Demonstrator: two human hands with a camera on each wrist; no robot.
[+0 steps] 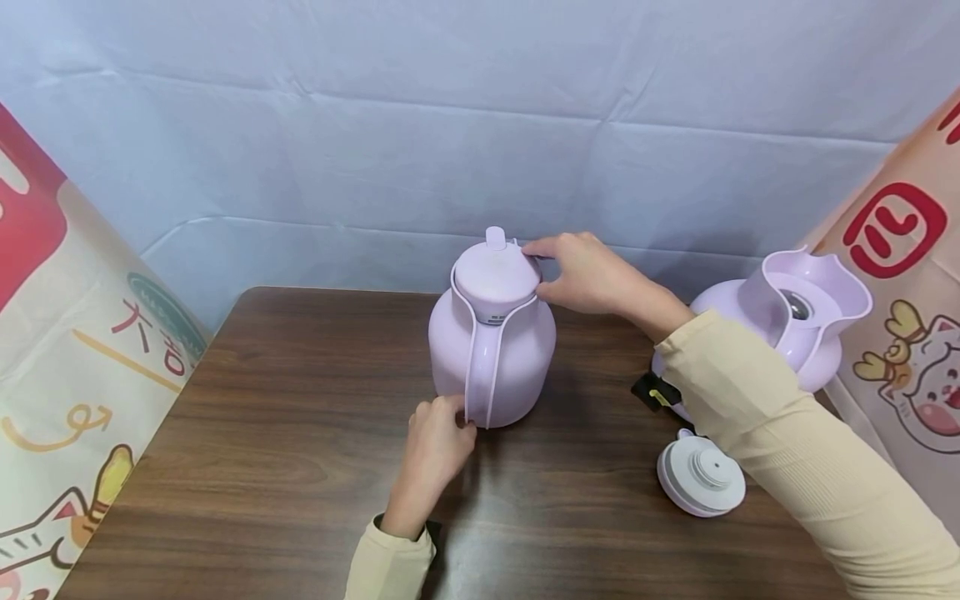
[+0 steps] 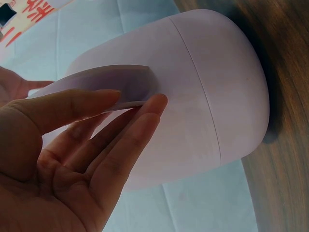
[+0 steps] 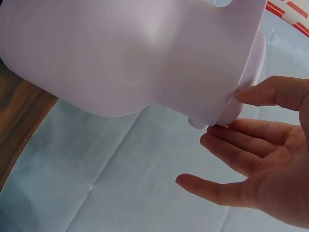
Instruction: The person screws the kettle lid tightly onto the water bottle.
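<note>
A lilac thermos jug (image 1: 491, 358) stands upright near the back of the table, its handle (image 1: 483, 367) toward me. Its round lid (image 1: 497, 275) sits in the jug's collar, with a small tab sticking up at the back. My left hand (image 1: 435, 437) pinches the handle's lower end between thumb and fingers. From the right, my right hand (image 1: 585, 271) touches the lid's edge with the thumb and fingertips. In the right wrist view the fingers of that hand (image 3: 236, 150) are fairly straight and spread, with the thumb at the collar's rim.
To the right stands a second lilac jug (image 1: 806, 287), lidless, with its mouth showing and partly hidden by my sleeve. A black tag (image 1: 654, 392) hangs beside it. In front, another lid (image 1: 701, 475) lies underside up on the brown table (image 1: 300, 467). Pale cloth (image 1: 420, 133) hangs behind.
</note>
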